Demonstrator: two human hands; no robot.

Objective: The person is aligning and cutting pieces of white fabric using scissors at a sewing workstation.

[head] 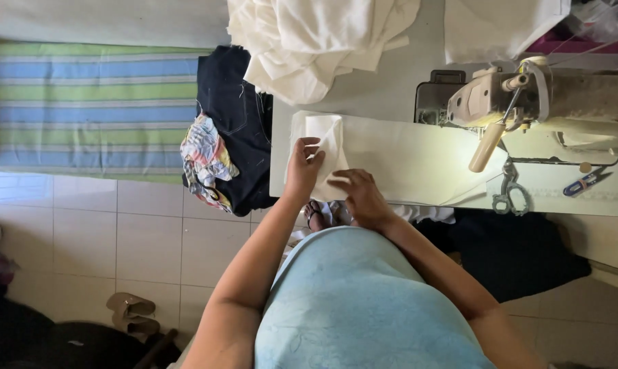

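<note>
Under both hands (333, 179), soft folded white cloth (398, 157)

The left hand (301, 171) rests on the folded end of a cloth strip (398, 160) that lies on the table (391, 89). Just right of it, the right hand (361, 197) presses the same cloth. Further right stands the sewing machine (527, 102), with scissors (507, 188) before it. Beyond the hands lies a fabric pile (316, 41); left of them hang jeans (234, 116).
</note>
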